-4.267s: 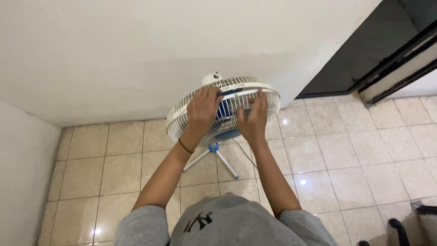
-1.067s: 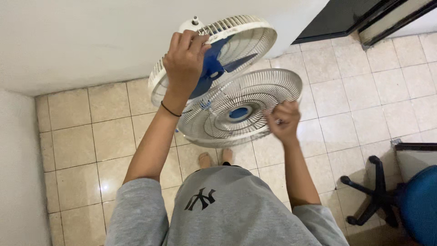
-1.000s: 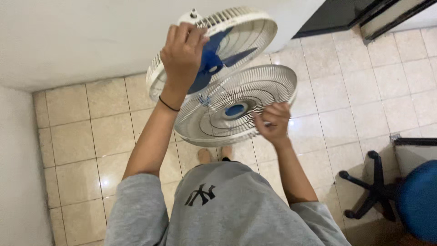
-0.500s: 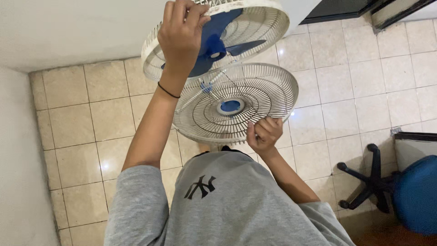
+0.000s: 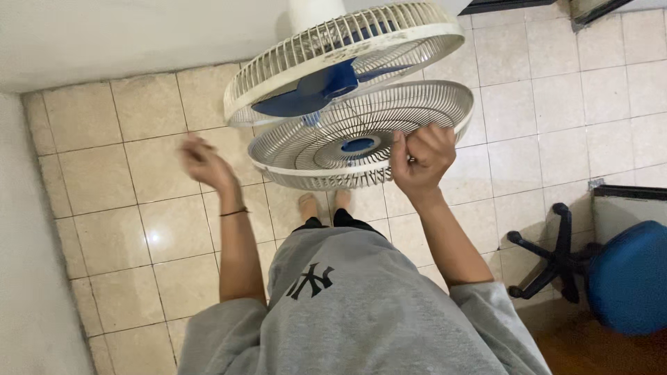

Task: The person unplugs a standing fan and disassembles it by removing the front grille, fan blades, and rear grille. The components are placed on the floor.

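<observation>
Right hand [image 5: 420, 156] pinches front grill [image 5: 361, 135], now off fan [image 5: 340, 59] | left hand [image 5: 201, 163] blurred beside fan, grip unclear | blue blade [image 5: 313, 87] not off yet

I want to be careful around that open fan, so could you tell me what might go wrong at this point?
The front grille hangs from the right hand alone, gripped at its rim, so it could tip or slip. The blue blades sit uncovered just above it, and the loose grille might knock them. The left hand is off the fan, so the stand could wobble if bumped.
</observation>
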